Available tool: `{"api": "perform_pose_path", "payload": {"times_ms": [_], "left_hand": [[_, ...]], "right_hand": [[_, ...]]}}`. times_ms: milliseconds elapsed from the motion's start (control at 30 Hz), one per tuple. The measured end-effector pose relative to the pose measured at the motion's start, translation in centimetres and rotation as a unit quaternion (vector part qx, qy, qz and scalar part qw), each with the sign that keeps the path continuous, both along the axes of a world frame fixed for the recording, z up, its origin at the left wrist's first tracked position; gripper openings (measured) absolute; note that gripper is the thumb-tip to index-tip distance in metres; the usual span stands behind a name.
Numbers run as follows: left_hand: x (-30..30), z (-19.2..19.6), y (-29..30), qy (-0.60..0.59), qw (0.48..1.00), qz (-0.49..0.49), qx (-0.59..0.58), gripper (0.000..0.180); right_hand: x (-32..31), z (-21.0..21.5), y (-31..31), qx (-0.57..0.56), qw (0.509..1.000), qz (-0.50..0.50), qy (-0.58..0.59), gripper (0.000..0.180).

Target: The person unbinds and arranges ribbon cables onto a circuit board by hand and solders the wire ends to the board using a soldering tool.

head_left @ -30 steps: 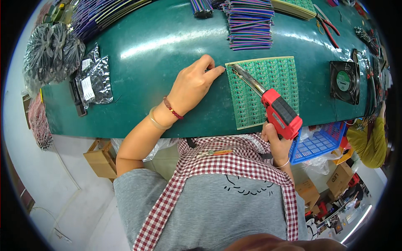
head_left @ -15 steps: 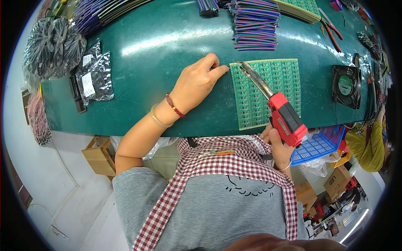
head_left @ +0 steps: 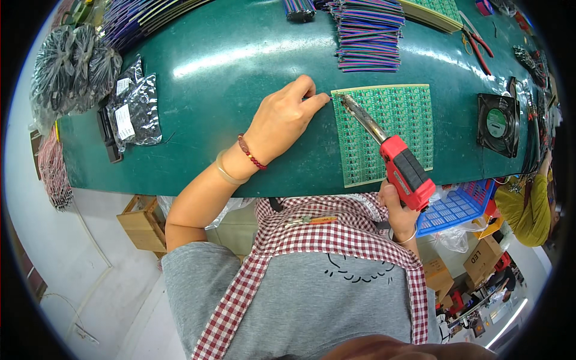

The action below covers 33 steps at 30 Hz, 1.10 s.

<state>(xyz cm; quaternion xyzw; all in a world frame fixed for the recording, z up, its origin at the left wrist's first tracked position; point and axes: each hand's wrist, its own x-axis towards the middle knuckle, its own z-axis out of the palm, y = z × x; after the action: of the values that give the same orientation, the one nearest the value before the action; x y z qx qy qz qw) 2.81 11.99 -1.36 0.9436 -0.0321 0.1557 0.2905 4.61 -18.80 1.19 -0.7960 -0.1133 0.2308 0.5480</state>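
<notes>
Board (head_left: 402, 114) on counter (head_left: 210, 102). Iron (head_left: 408, 174) slants over it, tip by its far-left corner. Right hand (head_left: 396, 213) wrapped round iron's handle, at board's near edge. Left hand (head_left: 285, 114) just left of that corner, fingertips drawn together; can't tell on what. Likely risks: tip slipping left, burning fingers; a nudge skewing board.

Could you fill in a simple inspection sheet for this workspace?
Surface: green tabletop, glossy.
Job's things: green circuit-board panel, lying flat; red soldering gun, tip at its far left corner, contact unclear.
Clutter: black fan, red-handled pliers.
Hands: left hand beside that corner, grip unclear; right hand holds the gun.
Cables: multicoloured wires beyond the panel.
Surroundings: blue crate, cardboard box.
</notes>
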Motion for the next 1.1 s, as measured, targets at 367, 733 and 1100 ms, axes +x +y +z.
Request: {"api": "perform_pose_path", "payload": {"times_ms": [367,733,1100], "left_hand": [[-0.07,-0.03,0.08,0.000,1.000,-0.004,0.000,0.019],[-0.01,-0.01,0.13,-0.005,1.000,-0.008,0.007,0.019],[0.01,-0.08,0.15,-0.010,1.000,-0.009,-0.004,0.016]], "right_hand": [[0.03,-0.11,0.16,-0.006,1.000,0.015,-0.010,0.013],[-0.07,0.02,-0.22,0.022,1.000,0.002,0.002,0.013],[0.01,-0.08,-0.06,-0.003,1.000,0.011,-0.003,0.011]]}}
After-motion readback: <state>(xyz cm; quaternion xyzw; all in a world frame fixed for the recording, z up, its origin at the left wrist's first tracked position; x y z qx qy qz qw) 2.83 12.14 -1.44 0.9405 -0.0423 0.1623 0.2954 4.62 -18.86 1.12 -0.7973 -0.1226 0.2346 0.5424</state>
